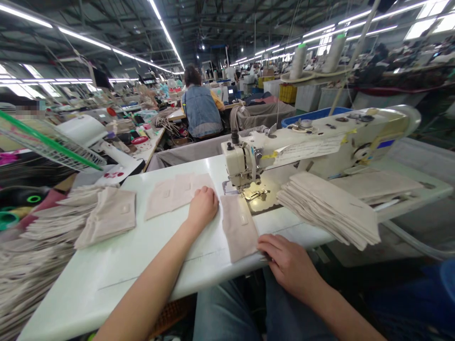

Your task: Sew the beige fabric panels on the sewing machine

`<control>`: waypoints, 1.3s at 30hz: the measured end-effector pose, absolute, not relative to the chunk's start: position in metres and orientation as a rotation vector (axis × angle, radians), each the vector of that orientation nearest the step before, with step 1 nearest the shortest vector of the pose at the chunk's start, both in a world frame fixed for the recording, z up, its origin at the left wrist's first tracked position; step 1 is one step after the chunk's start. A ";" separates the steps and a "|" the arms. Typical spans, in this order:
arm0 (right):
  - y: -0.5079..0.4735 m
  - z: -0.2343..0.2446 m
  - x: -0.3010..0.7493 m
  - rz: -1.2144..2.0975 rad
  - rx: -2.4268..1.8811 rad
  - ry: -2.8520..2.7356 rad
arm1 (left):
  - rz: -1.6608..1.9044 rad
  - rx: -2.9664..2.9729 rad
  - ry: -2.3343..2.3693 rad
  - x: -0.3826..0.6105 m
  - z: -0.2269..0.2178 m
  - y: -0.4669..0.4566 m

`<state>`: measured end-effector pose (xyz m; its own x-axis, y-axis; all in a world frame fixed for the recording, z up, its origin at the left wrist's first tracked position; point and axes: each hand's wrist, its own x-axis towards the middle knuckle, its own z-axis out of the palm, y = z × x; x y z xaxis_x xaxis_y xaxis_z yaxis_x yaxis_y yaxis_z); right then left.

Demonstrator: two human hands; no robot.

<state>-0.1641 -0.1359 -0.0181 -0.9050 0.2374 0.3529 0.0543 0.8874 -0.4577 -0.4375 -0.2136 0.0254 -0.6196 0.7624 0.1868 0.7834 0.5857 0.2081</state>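
Observation:
A beige fabric piece (236, 232) with a small pale tab lies on the white table, its far end by the presser foot of the sewing machine (245, 163). My right hand (289, 260) is closed on the near right corner of this piece, at the table's front edge. To its left, my left hand (203, 206) rests with curled fingers against the right end of some flat, overlapping beige pieces (170, 194). What its fingertips hold, if anything, is hidden. Light from the machine falls on the metal plate (265, 201) around the needle.
Right of the needle lies a thick stack of beige fabric pieces (330, 208), overhanging the table edge. More folded pieces (112, 213) and a big pile (42, 260) sit at the left. A green-edged basket (53, 142) juts in there. Ahead, a person in a denim vest (202, 111) sits facing away.

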 end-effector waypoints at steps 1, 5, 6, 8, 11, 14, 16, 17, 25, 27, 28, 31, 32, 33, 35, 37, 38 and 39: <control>-0.136 -0.019 -0.163 0.625 -0.216 -2.651 | -0.372 -1.351 -2.681 -0.431 0.026 -0.222; -0.136 -0.019 -0.163 0.649 -0.229 -2.653 | -0.523 -1.974 -2.302 -0.377 0.027 -0.254; -0.136 -0.019 -0.163 0.657 -0.232 -2.655 | -0.568 -2.207 -2.196 -0.362 0.026 -0.261; -0.134 -0.018 -0.165 0.673 -0.231 -2.656 | -0.528 -2.407 -2.083 -0.338 0.022 -0.272; -0.132 -0.018 -0.168 0.685 -0.222 -2.645 | -0.437 -2.419 -2.019 -0.327 0.014 -0.281; -0.129 -0.018 -0.173 0.687 -0.217 -2.632 | -0.388 -2.430 -1.954 -0.335 0.009 -0.281; -0.126 -0.017 -0.177 0.684 -0.225 -2.626 | -0.378 -2.424 -1.948 -0.341 0.009 -0.277; -0.125 -0.016 -0.179 0.680 -0.231 -2.627 | -0.382 -2.421 -1.952 -0.343 0.010 -0.275; -0.114 -0.011 -0.197 0.607 -0.261 -2.668 | -0.459 -2.392 -1.970 -0.355 0.015 -0.262; -0.114 -0.010 -0.198 0.592 -0.272 -2.663 | -0.471 -2.381 -1.969 -0.359 0.014 -0.259; -0.114 -0.009 -0.198 0.585 -0.289 -2.651 | -0.477 -2.377 -1.970 -0.361 0.014 -0.258; -0.113 -0.004 -0.191 0.558 -0.395 -2.557 | -0.493 -2.373 -1.971 -0.367 0.014 -0.253; -0.112 -0.001 -0.186 0.545 -0.430 -2.510 | -0.493 -2.371 -1.975 -0.369 0.014 -0.252; -0.111 0.002 -0.181 0.523 -0.458 -2.462 | -0.488 -2.369 -1.982 -0.371 0.015 -0.250; -0.107 0.011 -0.170 0.440 -0.505 -2.379 | -0.479 -2.360 -1.999 -0.374 0.016 -0.247; -0.102 0.022 -0.159 0.309 -0.565 -2.310 | -0.477 -2.358 -2.011 -0.377 0.016 -0.244; -0.099 0.028 -0.153 0.234 -0.605 -2.280 | -0.480 -2.360 -2.013 -0.379 0.016 -0.243; -0.096 0.033 -0.147 0.158 -0.651 -2.253 | -0.486 -2.360 -2.015 -0.381 0.016 -0.242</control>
<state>-0.1471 -0.0964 0.0333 -0.5721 0.5000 0.6502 0.4046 0.8616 -0.3066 -0.3811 -0.2415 0.0155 0.1290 0.9639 0.2329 0.9642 -0.1768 0.1976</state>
